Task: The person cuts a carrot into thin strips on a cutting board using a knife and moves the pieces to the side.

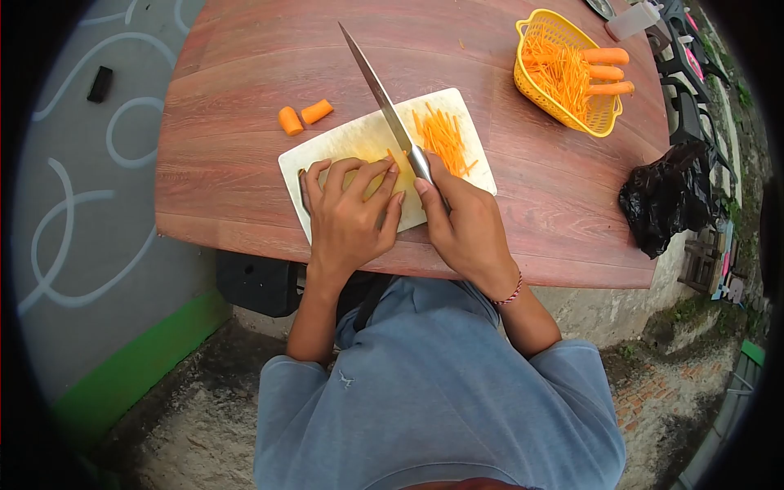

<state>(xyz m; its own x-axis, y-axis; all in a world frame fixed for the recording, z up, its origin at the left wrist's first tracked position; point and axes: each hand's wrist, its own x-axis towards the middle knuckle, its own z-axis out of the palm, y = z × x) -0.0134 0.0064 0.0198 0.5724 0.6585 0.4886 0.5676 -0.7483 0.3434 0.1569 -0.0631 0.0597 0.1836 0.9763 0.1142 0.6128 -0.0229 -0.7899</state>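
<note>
My right hand (pixel 465 216) grips the handle of a kitchen knife (pixel 380 91). Its long blade points away to the upper left, over a white cutting board (pixel 477 147). On the board, my left hand (pixel 353 208) has its curved fingers pressed down just left of the blade. A bit of carrot (pixel 392 154) shows at those fingertips, mostly hidden by the hand. To the right of the knife lies a small heap of carrot strips (pixel 443 140). Two carrot chunks (pixel 290 121) rest on the table beyond the board's left side.
A yellow plastic basket (pixel 603 122) at the far right holds shredded carrot and several whole carrots (pixel 606 55). Behind it stands a squeeze bottle (pixel 633 21). A black plastic bag (pixel 670 196) sits at the right edge of the wooden table (pixel 237 184).
</note>
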